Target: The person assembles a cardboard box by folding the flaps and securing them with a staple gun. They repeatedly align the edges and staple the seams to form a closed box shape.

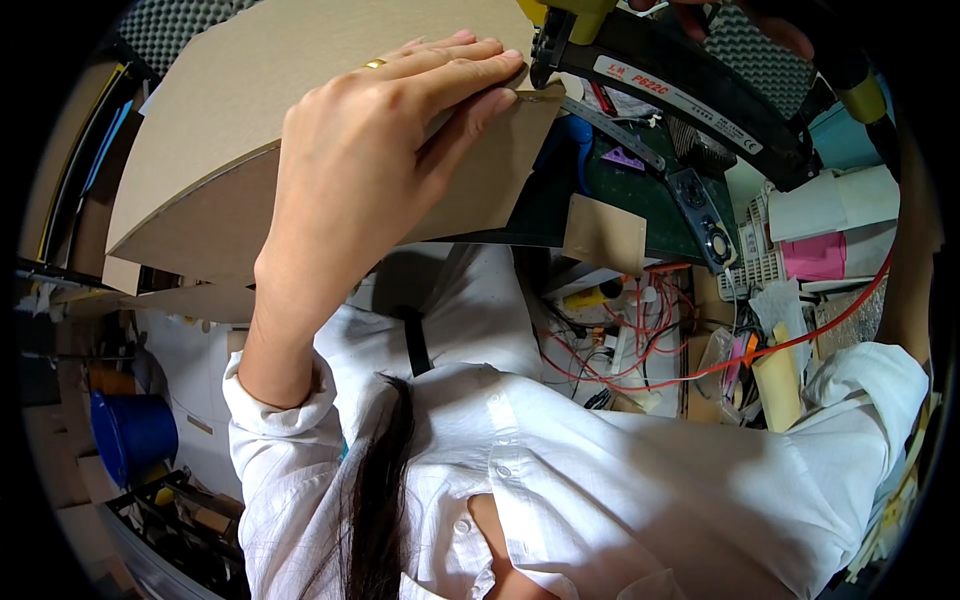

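Observation:
Two tan fibreboard panels meet along an edge: a wide curved top panel [230, 90] and a darker front panel [490, 180] below it. Over that edge lies my left hand [370, 140], a gold ring on one finger. Its fingers press on the top panel and its thumb on the front one, gripping the panels near their right end. A black and yellow nail gun [690, 95] rests its nose close to my left fingertips, at the corner. My right hand [780, 30], partly in shadow at the top right, is wrapped round the gun's handle.
On the dark green bench [650, 225] lie a steel ruler [615, 130], a blue curved tool handle [565, 150] and a small tan board piece [605, 235]. A red air hose [800, 340] crosses at right above tangled cables. A blue bucket [133, 437] stands at lower left.

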A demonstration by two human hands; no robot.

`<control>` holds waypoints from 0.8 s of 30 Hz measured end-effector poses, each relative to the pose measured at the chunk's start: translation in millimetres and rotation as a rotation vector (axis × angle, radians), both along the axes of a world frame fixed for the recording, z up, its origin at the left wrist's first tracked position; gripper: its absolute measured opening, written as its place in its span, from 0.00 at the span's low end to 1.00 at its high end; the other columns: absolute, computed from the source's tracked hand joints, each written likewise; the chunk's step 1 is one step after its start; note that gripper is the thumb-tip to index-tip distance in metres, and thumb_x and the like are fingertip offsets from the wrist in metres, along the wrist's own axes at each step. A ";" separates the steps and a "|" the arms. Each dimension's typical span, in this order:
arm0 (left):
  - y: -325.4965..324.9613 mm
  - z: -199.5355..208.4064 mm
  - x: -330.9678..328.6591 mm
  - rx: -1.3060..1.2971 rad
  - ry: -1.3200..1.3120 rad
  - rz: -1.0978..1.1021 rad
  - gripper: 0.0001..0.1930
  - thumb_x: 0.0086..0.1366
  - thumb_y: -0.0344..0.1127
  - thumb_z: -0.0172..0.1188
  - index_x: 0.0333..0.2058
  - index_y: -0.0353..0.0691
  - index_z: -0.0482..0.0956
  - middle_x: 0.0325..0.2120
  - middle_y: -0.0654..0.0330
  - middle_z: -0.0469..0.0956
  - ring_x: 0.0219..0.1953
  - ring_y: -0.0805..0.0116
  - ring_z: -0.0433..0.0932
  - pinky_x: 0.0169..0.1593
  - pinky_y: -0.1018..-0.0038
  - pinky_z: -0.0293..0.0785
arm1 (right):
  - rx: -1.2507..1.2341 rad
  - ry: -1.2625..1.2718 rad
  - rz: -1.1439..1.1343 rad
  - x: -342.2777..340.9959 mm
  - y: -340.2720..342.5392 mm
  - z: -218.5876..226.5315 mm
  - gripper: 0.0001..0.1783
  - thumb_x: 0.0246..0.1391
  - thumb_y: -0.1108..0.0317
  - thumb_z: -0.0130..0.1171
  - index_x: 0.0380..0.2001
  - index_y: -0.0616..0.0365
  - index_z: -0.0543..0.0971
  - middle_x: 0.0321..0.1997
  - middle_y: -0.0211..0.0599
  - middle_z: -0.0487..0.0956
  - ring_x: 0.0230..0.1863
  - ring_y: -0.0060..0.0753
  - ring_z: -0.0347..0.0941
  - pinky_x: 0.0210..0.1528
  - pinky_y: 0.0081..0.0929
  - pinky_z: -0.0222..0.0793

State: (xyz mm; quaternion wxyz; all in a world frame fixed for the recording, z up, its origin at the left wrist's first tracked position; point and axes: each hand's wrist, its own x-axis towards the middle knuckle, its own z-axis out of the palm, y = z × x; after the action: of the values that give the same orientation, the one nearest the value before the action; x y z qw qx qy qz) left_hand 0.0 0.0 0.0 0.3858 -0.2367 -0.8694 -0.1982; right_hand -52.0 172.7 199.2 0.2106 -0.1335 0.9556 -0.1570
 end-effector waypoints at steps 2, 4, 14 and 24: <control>-0.1 -0.5 -1.2 -0.004 0.009 -0.011 0.12 0.64 0.32 0.66 0.46 0.41 0.86 0.45 0.54 0.85 0.52 0.59 0.83 0.54 0.69 0.79 | 0.027 0.003 0.012 -0.9 -0.6 1.6 0.18 0.54 0.64 0.70 0.42 0.69 0.83 0.31 0.42 0.84 0.11 0.18 0.70 0.12 0.15 0.66; 1.3 0.0 0.5 0.009 -0.005 -0.001 0.12 0.64 0.32 0.66 0.46 0.40 0.86 0.45 0.54 0.85 0.52 0.59 0.83 0.54 0.69 0.79 | 0.037 -0.002 0.026 -2.1 -0.2 1.6 0.19 0.53 0.64 0.71 0.41 0.69 0.83 0.30 0.41 0.84 0.11 0.18 0.69 0.12 0.15 0.65; -2.9 2.6 1.9 -0.066 -0.027 -0.006 0.14 0.66 0.33 0.63 0.51 0.49 0.85 0.49 0.57 0.83 0.52 0.59 0.82 0.54 0.67 0.79 | -0.121 0.226 0.281 -30.2 63.9 -8.2 0.22 0.56 0.59 0.66 0.46 0.68 0.80 0.33 0.41 0.83 0.13 0.18 0.69 0.15 0.16 0.65; 4.3 10.7 11.5 -0.013 -0.056 0.036 0.28 0.62 0.39 0.68 0.62 0.46 0.75 0.54 0.55 0.80 0.57 0.55 0.79 0.60 0.64 0.75 | -0.766 0.498 -0.208 40.4 204.7 -45.8 0.27 0.66 0.47 0.55 0.56 0.57 0.75 0.35 0.38 0.82 0.16 0.16 0.65 0.24 0.16 0.62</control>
State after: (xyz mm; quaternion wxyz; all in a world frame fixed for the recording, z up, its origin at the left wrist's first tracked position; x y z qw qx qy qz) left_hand 11.5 4.3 10.7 0.3631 -0.2179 -0.8853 -0.1921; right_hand -11.6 377.4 153.3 -0.1065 -0.1390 0.8587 -0.4817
